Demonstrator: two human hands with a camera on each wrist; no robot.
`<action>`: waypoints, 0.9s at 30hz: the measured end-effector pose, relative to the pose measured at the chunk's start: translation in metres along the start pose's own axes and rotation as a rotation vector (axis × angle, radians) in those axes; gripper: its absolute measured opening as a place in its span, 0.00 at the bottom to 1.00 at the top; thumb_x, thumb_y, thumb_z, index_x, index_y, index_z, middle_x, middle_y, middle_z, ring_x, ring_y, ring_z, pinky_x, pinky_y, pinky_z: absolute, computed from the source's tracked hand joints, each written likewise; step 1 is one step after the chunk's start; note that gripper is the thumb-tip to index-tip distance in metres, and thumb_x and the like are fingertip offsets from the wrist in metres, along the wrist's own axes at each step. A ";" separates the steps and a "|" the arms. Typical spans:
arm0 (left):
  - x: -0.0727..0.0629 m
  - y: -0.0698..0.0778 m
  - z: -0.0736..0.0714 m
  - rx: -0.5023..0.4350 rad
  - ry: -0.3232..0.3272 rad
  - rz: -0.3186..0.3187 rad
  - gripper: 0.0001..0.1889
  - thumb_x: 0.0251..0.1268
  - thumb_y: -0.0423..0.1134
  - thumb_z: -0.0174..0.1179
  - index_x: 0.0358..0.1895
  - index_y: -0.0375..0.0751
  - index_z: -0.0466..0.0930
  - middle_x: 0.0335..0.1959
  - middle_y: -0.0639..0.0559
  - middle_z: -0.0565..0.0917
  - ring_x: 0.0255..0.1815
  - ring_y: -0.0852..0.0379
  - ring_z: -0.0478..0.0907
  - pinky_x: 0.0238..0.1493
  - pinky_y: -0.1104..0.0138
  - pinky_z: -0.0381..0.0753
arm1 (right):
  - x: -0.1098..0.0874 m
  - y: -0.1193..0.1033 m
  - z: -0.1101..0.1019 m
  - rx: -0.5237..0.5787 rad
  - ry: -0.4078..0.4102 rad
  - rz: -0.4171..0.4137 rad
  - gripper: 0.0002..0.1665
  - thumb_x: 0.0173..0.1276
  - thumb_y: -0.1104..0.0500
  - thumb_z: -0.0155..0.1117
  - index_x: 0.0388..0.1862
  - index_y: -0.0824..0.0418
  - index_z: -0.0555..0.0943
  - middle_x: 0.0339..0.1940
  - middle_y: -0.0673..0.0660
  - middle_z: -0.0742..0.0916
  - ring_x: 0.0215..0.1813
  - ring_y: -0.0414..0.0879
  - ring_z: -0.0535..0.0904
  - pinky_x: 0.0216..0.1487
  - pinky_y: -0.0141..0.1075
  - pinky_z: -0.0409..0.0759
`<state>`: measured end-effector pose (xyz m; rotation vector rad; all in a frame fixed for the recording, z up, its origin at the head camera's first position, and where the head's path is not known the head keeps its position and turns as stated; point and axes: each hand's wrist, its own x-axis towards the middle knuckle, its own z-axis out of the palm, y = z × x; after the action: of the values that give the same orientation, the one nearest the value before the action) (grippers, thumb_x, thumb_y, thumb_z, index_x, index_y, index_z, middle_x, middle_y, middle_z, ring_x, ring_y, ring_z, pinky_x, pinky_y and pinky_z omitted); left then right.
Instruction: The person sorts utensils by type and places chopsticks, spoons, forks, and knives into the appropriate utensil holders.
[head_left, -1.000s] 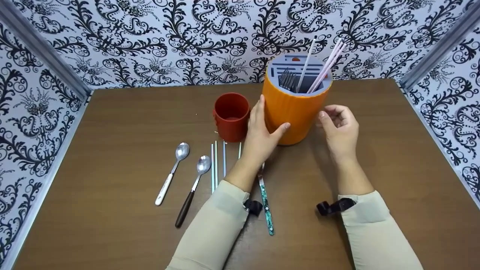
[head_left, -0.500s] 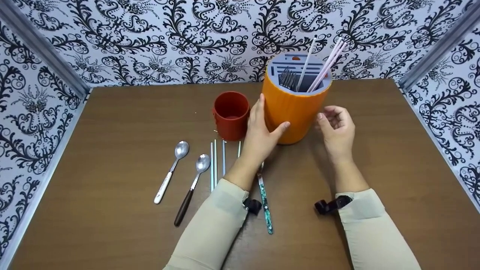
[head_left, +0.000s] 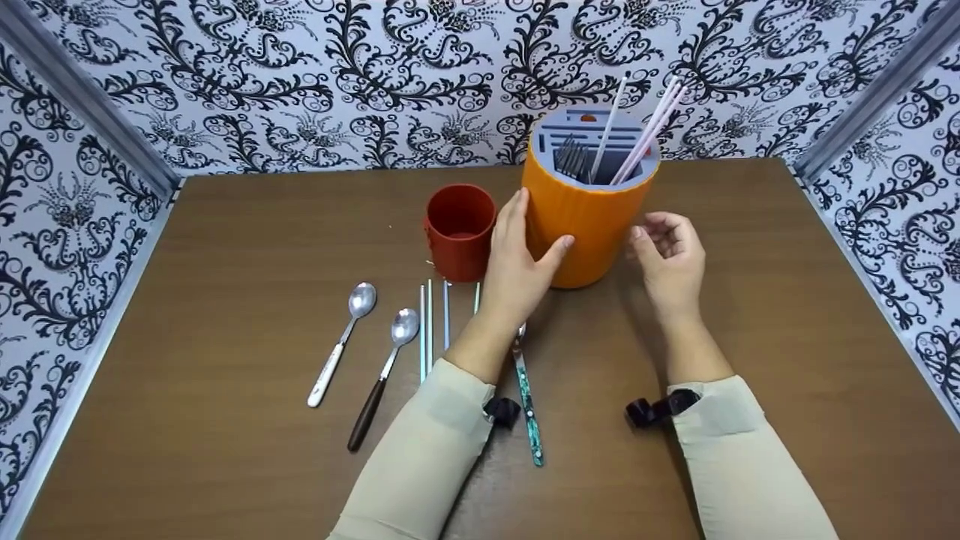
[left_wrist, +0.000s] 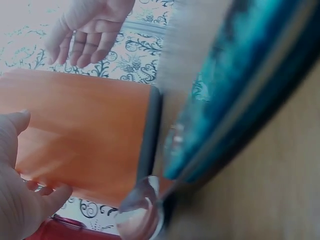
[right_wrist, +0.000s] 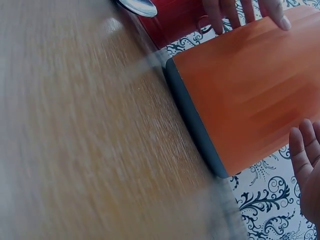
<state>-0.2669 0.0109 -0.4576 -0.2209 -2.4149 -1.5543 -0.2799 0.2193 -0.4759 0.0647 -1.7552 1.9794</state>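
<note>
An orange cutlery holder [head_left: 592, 225] with a grey slotted top stands upright, bearing several forks [head_left: 572, 159] and pale pink chopsticks [head_left: 649, 133]. My left hand [head_left: 517, 266] rests against its left side, thumb across the front and fingers extended along the wall. On the other side my right hand [head_left: 671, 259] hovers close to the wall, fingers loosely bent and holding nothing. The left wrist view shows the holder's orange wall [left_wrist: 85, 132] between both hands. A spoon with a teal patterned handle [head_left: 529, 412] lies below my left wrist, partly hidden by it.
A red cup [head_left: 460, 236] stands just left of my left hand. Left of my forearm lie a white-handled spoon [head_left: 341, 349], a dark-handled spoon [head_left: 382, 382] and several pale chopsticks [head_left: 430, 322], partly covered by the arm. A patterned wall [head_left: 420, 82] rises behind the table [head_left: 225, 262].
My right hand has shifted slightly left, nearer the holder. My left hand keeps its place on the holder, and the utensils lie as before.
</note>
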 end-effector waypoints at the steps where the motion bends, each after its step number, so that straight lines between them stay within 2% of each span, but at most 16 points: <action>1: 0.000 0.002 -0.002 -0.002 0.005 0.009 0.44 0.69 0.50 0.69 0.82 0.45 0.57 0.82 0.48 0.63 0.82 0.53 0.62 0.82 0.62 0.61 | 0.000 0.000 0.001 -0.002 -0.003 0.002 0.12 0.66 0.71 0.68 0.47 0.72 0.80 0.32 0.54 0.84 0.30 0.47 0.83 0.30 0.32 0.86; 5: -0.003 0.011 -0.009 -0.019 0.009 0.030 0.41 0.70 0.51 0.67 0.82 0.47 0.60 0.81 0.51 0.64 0.81 0.55 0.63 0.81 0.64 0.63 | -0.001 -0.002 0.002 0.002 0.017 -0.015 0.09 0.65 0.70 0.68 0.44 0.66 0.82 0.31 0.54 0.84 0.29 0.43 0.82 0.29 0.30 0.85; 9: -0.007 0.016 -0.020 -0.031 0.019 0.058 0.39 0.71 0.51 0.67 0.81 0.47 0.61 0.79 0.51 0.67 0.80 0.57 0.65 0.80 0.64 0.65 | -0.004 -0.010 0.005 -0.006 0.074 -0.118 0.06 0.65 0.71 0.68 0.38 0.62 0.83 0.28 0.51 0.84 0.26 0.40 0.77 0.26 0.25 0.77; 12: -0.010 0.016 -0.032 -0.015 0.043 0.096 0.38 0.72 0.50 0.66 0.80 0.46 0.62 0.79 0.51 0.67 0.80 0.56 0.65 0.81 0.63 0.64 | -0.010 -0.019 0.011 -0.017 0.084 -0.212 0.04 0.64 0.71 0.68 0.36 0.65 0.83 0.27 0.50 0.83 0.25 0.39 0.74 0.24 0.25 0.71; 14: -0.010 0.013 -0.040 -0.014 0.073 0.145 0.38 0.72 0.48 0.67 0.79 0.43 0.63 0.78 0.48 0.68 0.78 0.54 0.67 0.80 0.64 0.64 | -0.015 -0.027 0.016 -0.037 0.054 -0.260 0.04 0.63 0.72 0.68 0.36 0.71 0.82 0.28 0.50 0.82 0.26 0.39 0.75 0.26 0.25 0.72; 17: -0.007 0.008 -0.052 -0.024 0.146 0.212 0.36 0.71 0.45 0.68 0.78 0.40 0.65 0.75 0.44 0.72 0.74 0.51 0.71 0.78 0.65 0.68 | -0.024 -0.039 0.024 -0.138 -0.053 -0.303 0.07 0.63 0.72 0.68 0.38 0.77 0.81 0.31 0.46 0.83 0.30 0.38 0.77 0.31 0.25 0.75; 19: -0.005 0.003 -0.060 -0.040 0.204 0.251 0.36 0.69 0.43 0.70 0.76 0.37 0.67 0.71 0.41 0.74 0.70 0.49 0.73 0.75 0.65 0.72 | -0.032 -0.046 0.029 -0.241 -0.152 -0.294 0.08 0.64 0.71 0.70 0.39 0.76 0.82 0.32 0.46 0.83 0.32 0.38 0.77 0.34 0.25 0.77; 23: -0.002 -0.008 -0.071 -0.067 0.289 0.266 0.35 0.68 0.40 0.70 0.75 0.35 0.68 0.67 0.39 0.76 0.67 0.49 0.75 0.71 0.65 0.77 | -0.046 -0.055 0.040 -0.451 -0.379 -0.201 0.08 0.66 0.66 0.73 0.41 0.68 0.85 0.33 0.51 0.86 0.33 0.40 0.78 0.35 0.25 0.78; 27: -0.001 -0.018 -0.078 -0.087 0.315 0.242 0.35 0.68 0.40 0.70 0.75 0.35 0.67 0.68 0.39 0.75 0.69 0.50 0.73 0.71 0.63 0.77 | -0.062 -0.060 0.053 -0.584 -0.559 -0.084 0.10 0.67 0.61 0.75 0.43 0.64 0.85 0.36 0.55 0.87 0.37 0.43 0.80 0.40 0.29 0.80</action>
<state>-0.2598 -0.0677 -0.4429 -0.2534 -2.0026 -1.4625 -0.2168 0.1523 -0.4332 0.5236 -2.5690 1.3914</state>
